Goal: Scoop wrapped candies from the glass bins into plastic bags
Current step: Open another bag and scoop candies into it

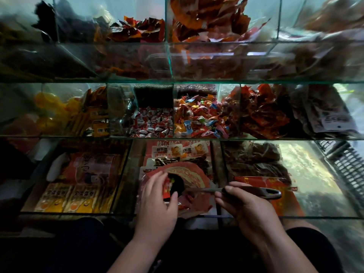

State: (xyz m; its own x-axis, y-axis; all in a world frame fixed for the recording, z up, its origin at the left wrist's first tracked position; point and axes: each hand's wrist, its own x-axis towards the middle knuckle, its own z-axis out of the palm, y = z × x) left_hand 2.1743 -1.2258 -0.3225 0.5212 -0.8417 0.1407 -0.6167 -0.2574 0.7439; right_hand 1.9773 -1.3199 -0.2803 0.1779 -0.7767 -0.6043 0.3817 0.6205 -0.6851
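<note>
My left hand (157, 200) holds the rim of a red plastic bag (197, 180) open over the near middle glass bin, fingers curled on its edge and pinching a red wrapped candy (167, 189). My right hand (242, 203) grips the dark handle of a scoop (256, 191); the black bowl of the scoop sits in the bag's mouth with a few candies in it. In the middle row, one glass bin holds red-and-white wrapped candies (153, 123) and the bin to its right holds mixed colourful wrapped candies (199, 117).
Glass bins stand in three stepped rows. Yellow snack packs (67, 198) fill the near left bin, brown packets (256, 160) the near right. Red snack packets (264, 113) lie in the middle row's right bin. A black wire basket (346, 164) is at the right edge.
</note>
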